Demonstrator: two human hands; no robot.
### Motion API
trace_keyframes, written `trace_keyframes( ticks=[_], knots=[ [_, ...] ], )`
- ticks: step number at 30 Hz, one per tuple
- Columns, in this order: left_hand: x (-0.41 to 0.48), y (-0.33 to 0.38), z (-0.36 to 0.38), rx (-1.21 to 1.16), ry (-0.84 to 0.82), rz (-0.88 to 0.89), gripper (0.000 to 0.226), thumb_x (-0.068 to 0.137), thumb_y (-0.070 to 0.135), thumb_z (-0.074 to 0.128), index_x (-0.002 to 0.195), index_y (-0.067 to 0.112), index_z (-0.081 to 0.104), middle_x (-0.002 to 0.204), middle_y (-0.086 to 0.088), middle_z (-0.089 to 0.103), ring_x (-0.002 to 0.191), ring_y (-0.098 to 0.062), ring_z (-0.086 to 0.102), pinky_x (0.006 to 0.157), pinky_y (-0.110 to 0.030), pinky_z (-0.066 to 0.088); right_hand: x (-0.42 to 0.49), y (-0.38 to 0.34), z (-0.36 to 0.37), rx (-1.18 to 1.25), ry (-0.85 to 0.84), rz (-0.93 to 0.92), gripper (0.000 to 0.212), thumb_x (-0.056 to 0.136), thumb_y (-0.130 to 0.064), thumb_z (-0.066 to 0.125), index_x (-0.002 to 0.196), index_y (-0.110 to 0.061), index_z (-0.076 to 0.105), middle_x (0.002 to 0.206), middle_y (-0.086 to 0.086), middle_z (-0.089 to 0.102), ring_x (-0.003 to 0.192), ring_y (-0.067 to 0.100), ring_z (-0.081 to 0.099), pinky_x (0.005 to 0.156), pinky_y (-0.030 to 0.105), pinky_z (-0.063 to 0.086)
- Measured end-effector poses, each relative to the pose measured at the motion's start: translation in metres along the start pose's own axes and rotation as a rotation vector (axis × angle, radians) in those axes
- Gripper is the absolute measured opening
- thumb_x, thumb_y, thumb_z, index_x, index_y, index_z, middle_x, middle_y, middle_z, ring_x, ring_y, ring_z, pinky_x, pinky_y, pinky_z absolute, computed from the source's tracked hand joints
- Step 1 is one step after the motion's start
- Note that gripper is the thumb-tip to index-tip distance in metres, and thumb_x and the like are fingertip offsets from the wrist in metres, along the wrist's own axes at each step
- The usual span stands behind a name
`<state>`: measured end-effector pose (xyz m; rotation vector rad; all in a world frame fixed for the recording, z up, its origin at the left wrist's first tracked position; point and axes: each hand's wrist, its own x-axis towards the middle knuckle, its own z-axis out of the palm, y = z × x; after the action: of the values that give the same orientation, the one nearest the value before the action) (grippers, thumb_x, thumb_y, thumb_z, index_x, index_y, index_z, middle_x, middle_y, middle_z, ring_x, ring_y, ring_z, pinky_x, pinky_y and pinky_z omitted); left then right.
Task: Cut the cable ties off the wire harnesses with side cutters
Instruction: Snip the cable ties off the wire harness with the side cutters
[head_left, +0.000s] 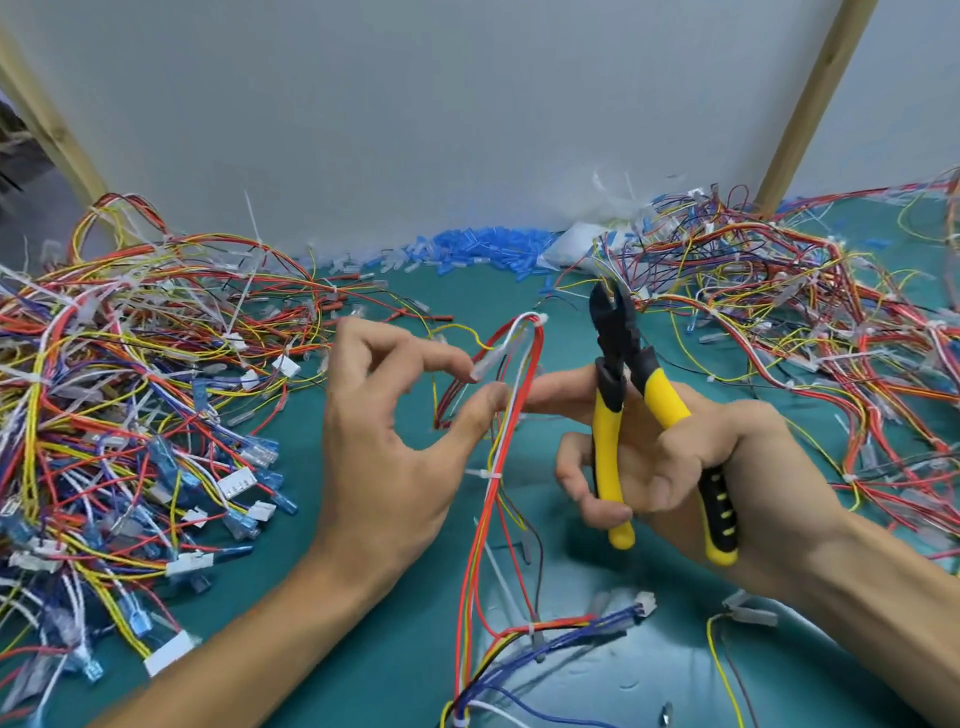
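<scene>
A wire harness (525, 395) of red, white and yellow wires rises from the green mat and loops over between my hands. White cable ties bind it at the loop's top (540, 319), lower down (488, 475) and near the mat (535, 630). My left hand (384, 431) pinches the harness, thumb on the wires and index fingertip on a clear sleeve. My right hand (670, 462) grips the yellow-handled side cutters (618, 364), whose black jaws point up, slightly parted, just right of the loop. The right index finger stretches out to the wires.
A big tangle of harnesses (130, 395) with blue and white connectors fills the left side. Another tangle (810, 322) lies at the right. Blue sleeves (467, 249) are heaped along the white back wall. Wooden posts stand at both sides. Cut ties litter the green mat (405, 623).
</scene>
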<state>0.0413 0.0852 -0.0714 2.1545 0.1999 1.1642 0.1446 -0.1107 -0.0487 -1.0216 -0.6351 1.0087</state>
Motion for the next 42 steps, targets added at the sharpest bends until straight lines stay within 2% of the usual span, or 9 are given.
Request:
trace_keyframes(
  ticks=[4,8,15,23,27,29,32,38,42],
  knots=[
    [-0.007,0.008,0.0,-0.136,-0.145,-0.002,0.013,0.098,0.031,0.067,0.094,0.02,0.074,0.076,0.006,0.048,0.075,-0.017,0.049,0.07,-0.03,0.036,0.0,-0.001,-0.001,0.046,0.069,-0.133,0.067,0.051,0.004,0.04,0.104,-0.009,0.079,0.139,0.015,0.068,0.075,0.027,0.058,0.055,0.036,0.037],
    [-0.014,0.01,0.002,-0.218,-0.307,-0.032,0.023,0.095,0.042,0.062,0.106,0.023,0.069,0.076,0.009,0.054,0.073,-0.019,0.052,0.075,-0.039,0.041,0.0,-0.003,-0.002,0.001,0.084,-0.183,0.066,0.051,0.005,0.04,0.103,-0.008,0.078,0.14,0.014,0.067,0.076,0.028,0.057,0.056,0.038,0.036],
    [-0.011,-0.002,0.003,-0.435,-0.391,-0.158,0.044,0.087,0.01,0.07,0.127,0.028,0.067,0.077,0.0,0.057,0.079,-0.026,0.055,0.083,-0.035,0.043,0.003,-0.002,-0.008,-0.015,0.251,-0.116,0.063,0.05,0.001,0.047,0.11,0.006,0.067,0.122,0.029,0.07,0.069,0.03,0.051,0.056,0.037,0.035],
    [-0.01,0.004,0.002,-0.403,-0.602,-0.01,0.055,0.088,0.006,0.066,0.138,0.028,0.063,0.093,0.016,0.06,0.084,-0.024,0.051,0.086,-0.031,0.041,0.005,0.001,-0.007,-0.013,0.19,0.023,0.06,0.051,0.002,0.046,0.107,0.003,0.069,0.092,0.03,0.066,0.065,0.031,0.046,0.059,0.039,0.031],
    [-0.007,0.012,-0.004,-0.243,-0.666,0.137,0.058,0.082,0.005,0.07,0.131,0.036,0.066,0.123,0.021,0.07,0.105,-0.023,0.063,0.101,-0.026,0.037,0.004,-0.001,-0.01,0.142,0.062,0.071,0.079,0.047,-0.001,0.048,0.123,0.001,0.069,0.094,0.023,0.061,0.069,0.029,0.048,0.059,0.036,0.033],
    [-0.006,0.013,-0.006,-0.221,-0.659,0.179,0.06,0.08,-0.001,0.073,0.13,0.03,0.069,0.108,0.019,0.072,0.086,-0.016,0.065,0.083,-0.021,0.047,0.004,-0.002,-0.013,0.232,0.044,0.051,0.086,0.047,-0.004,0.05,0.131,0.002,0.066,0.108,0.025,0.068,0.069,0.026,0.049,0.059,0.033,0.033],
    [-0.009,0.011,-0.005,-0.192,-0.62,0.109,0.061,0.08,0.001,0.072,0.133,0.031,0.07,0.072,0.017,0.053,0.051,-0.015,0.039,0.051,-0.016,0.032,0.005,-0.005,-0.016,0.345,0.056,-0.051,0.094,0.05,-0.009,0.05,0.144,0.003,0.054,0.118,0.018,0.072,0.067,0.018,0.047,0.056,0.028,0.038],
    [-0.016,0.005,0.0,-0.196,-0.644,-0.08,0.046,0.076,-0.007,0.068,0.107,0.025,0.081,0.061,0.005,0.053,0.045,-0.012,0.037,0.05,-0.019,0.033,0.0,-0.025,-0.029,0.329,0.191,-0.268,0.092,0.05,-0.013,0.05,0.141,0.0,0.055,0.144,0.012,0.065,0.065,0.014,0.037,0.058,0.026,0.036],
    [-0.014,0.007,0.0,-0.159,-0.617,-0.168,0.043,0.071,0.006,0.06,0.102,0.028,0.08,0.057,0.009,0.046,0.049,-0.009,0.036,0.051,-0.018,0.032,-0.003,-0.031,-0.033,0.249,0.321,-0.313,0.078,0.054,-0.011,0.045,0.13,0.001,0.062,0.125,0.014,0.072,0.065,0.018,0.038,0.058,0.03,0.035]
  ],
)
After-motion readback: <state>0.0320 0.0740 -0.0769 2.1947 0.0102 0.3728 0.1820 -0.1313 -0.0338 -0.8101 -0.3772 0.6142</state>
